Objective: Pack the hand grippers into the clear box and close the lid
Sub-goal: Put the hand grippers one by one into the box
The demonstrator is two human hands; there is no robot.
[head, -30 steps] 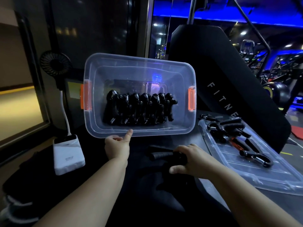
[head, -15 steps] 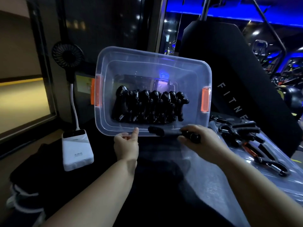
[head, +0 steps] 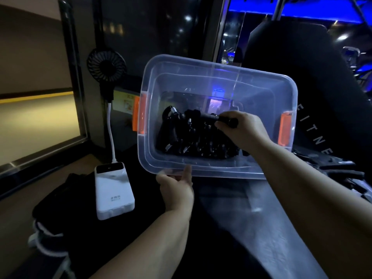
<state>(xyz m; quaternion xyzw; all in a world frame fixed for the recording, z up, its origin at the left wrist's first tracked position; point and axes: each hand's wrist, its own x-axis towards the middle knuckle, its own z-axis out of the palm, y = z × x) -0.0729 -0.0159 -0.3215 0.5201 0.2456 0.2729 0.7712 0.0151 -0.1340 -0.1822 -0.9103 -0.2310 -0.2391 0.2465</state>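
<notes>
A big black padded panel point(head: 298, 81) with pale letters fills the far right. In front of it runs the dark desk point(head: 227, 238), taking up the near half of the scene. Above its far middle the clear box point(head: 219, 66) is tipped up so that its open side faces the viewer, lid off, its near rim lowest. On the near left of the desk lies a heap of black cloth point(head: 60, 200), and just right of it a white power bank point(head: 113, 191). Its white cable rises to a small black fan point(head: 106, 67) at the far left.

The left hand point(head: 177, 191) grips the near rim of the box, thumb pressed up against the wall, fingers curled out of sight beneath. The right hand point(head: 248, 130) reaches inside the box, its fingers clamped round one handle of a hand gripper point(head: 216, 118). That one is held just above the row of hand grippers point(head: 193, 144), which is packed side by side on the box floor, springs showing at the left end. An orange latch point(head: 139, 117) sits on the left end wall and another point(head: 284, 128) on the right.
</notes>
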